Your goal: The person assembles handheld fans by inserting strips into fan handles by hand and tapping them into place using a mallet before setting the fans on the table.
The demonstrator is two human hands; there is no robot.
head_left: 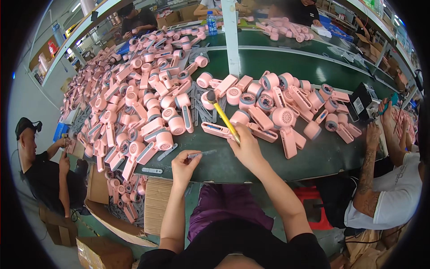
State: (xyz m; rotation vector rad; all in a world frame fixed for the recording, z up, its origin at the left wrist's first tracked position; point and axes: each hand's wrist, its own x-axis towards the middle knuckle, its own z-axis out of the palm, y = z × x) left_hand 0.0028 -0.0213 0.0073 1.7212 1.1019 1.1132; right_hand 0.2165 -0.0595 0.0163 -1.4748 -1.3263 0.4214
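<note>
My right hand (247, 145) is wrapped round the yellow handle of a small hammer (222, 115). Its dark head is raised away from me, beside the pink fan parts. My left hand (182, 167) pinches a slim grey plastic strip (202, 154) just over the green table near its front edge. Another grey strip (152, 170) lies on the table left of that hand, and one more (167, 152) rests close by. An opened pink handheld fan body (216, 130) lies beyond my hands, showing a slot in its handle.
A large heap of pink fans (130, 96) covers the left, with a smaller pile (284, 117) ahead to the right. A white post (231, 40) rises behind. An open carton (96, 186) stands below left. Co-workers sit left (40, 157) and right (389, 188).
</note>
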